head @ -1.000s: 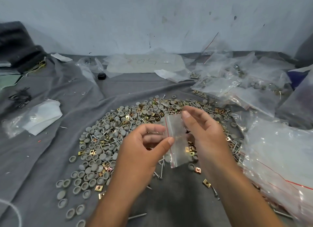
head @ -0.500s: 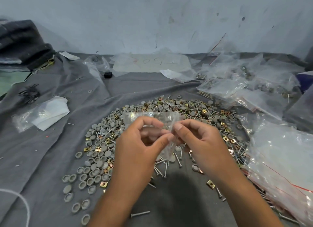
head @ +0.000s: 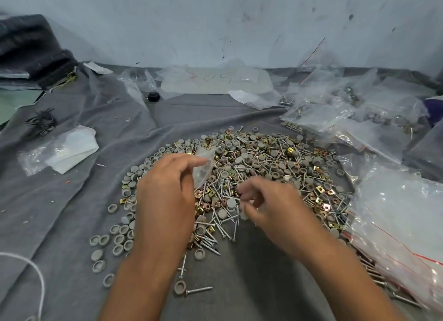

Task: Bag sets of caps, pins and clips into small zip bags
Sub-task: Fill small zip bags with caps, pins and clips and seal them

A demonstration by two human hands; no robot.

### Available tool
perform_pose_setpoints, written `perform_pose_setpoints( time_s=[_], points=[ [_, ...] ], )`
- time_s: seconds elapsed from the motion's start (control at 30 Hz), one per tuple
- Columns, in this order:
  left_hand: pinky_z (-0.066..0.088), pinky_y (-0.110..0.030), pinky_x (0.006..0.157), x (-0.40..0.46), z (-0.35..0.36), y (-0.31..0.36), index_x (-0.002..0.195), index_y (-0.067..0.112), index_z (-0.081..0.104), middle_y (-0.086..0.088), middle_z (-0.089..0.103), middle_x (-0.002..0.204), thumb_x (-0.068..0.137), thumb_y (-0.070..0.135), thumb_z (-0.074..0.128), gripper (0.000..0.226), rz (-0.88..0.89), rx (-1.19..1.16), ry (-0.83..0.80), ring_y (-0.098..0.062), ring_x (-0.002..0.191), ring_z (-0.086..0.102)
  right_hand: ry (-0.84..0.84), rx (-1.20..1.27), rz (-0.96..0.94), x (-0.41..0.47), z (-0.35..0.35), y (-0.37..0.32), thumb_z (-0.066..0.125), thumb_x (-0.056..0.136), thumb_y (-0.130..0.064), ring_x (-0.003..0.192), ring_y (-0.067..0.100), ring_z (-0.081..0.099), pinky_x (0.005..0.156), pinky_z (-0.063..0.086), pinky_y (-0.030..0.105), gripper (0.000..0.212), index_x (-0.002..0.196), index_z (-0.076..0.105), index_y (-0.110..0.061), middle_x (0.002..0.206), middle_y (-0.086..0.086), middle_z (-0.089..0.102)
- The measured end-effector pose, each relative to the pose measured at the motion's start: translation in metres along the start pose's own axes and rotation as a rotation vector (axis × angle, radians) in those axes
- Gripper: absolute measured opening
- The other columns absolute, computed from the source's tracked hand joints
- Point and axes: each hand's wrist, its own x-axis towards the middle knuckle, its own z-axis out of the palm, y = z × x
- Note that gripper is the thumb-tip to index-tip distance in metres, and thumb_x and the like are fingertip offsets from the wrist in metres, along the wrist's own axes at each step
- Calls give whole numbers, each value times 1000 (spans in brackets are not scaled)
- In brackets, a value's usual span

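Note:
A heap of grey round caps (head: 242, 156), silver screw-like pins (head: 224, 191) and brass square clips (head: 206, 203) lies on a grey cloth (head: 100, 200). My left hand (head: 165, 196) hovers over the heap's left side and pinches a small clear zip bag (head: 203, 168) between thumb and fingers. My right hand (head: 271, 208) is blurred, low over the pins, with its fingers curled inward. A pale shape sits at its fingertips; whether it holds something is unclear.
A stack of empty zip bags (head: 398, 215) lies at the right. Filled bags (head: 321, 115) pile up at the back right. Folded white plastic (head: 69, 150) and black wire clips (head: 40, 124) sit at the left. A white cord (head: 38, 272) curls at the lower left.
My right hand has let go of the small bag and dropped down onto the pins. The left hand keeps the bag and has lifted it slightly to the left.

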Motion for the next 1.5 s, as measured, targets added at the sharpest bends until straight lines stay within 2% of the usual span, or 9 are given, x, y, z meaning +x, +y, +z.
perform_pose_setpoints(
  time_s=[0.1,0.23,0.33,0.43,0.67,0.83,1.1,1.27,1.5],
  points=[
    [31,7,86,3,-2,-4,115,28,72,26,60,105,92,9,68,30,-75,-19,-43,23,94,51,-112,-259,-2,1,9,6,68,95,-37,103,7,57,88,54,35,23,116,60,-36,113,-17,55],
    [28,8,85,2,-4,-5,121,26,69,19,62,107,86,16,74,37,-75,56,-85,17,88,50,-116,-237,-15,4,10,9,62,98,-37,97,8,55,85,52,35,9,107,59,-37,105,-18,52],
    [33,0,83,0,-3,-6,126,29,65,20,59,112,83,21,76,45,-84,86,-143,7,89,53,-102,-172,-36,7,13,5,54,102,-39,97,8,54,87,49,34,18,120,59,-37,109,-15,47],
    [33,0,80,-2,1,-7,124,28,65,21,56,113,79,23,81,48,-78,88,-218,5,86,52,-72,-198,-58,11,20,0,52,103,-38,100,10,53,87,49,33,21,121,62,-32,114,-11,47],
    [38,-21,92,-6,5,-6,127,29,62,23,50,112,80,23,80,51,-73,112,-266,-3,96,52,16,-364,-120,10,29,-5,50,103,-35,87,11,50,70,39,24,15,109,60,-27,106,-9,49],
    [41,-23,85,-7,6,-11,130,33,59,21,55,113,82,32,77,51,-95,143,-283,-3,95,54,118,-221,-158,13,18,-3,59,97,-32,87,8,57,76,51,23,13,107,64,-25,105,-11,55],
    [37,-20,80,-7,7,-13,128,33,60,22,52,109,82,32,78,49,-93,141,-284,-1,91,52,-48,-393,-177,12,21,-1,56,97,-36,86,7,47,64,34,25,6,102,58,-34,103,-14,48],
    [36,-19,81,-7,7,-16,128,33,60,22,52,108,82,31,78,49,-90,144,-269,-1,91,52,-76,-282,-161,11,19,-2,62,95,-26,85,11,53,73,48,32,6,97,56,-27,97,-12,56],
    [36,-18,80,-9,11,-16,129,36,57,25,48,107,83,31,77,51,-91,154,-271,0,92,50,-70,-265,-66,13,27,-7,61,98,-37,88,16,55,79,49,34,11,99,55,-27,96,-7,56]
  ],
)
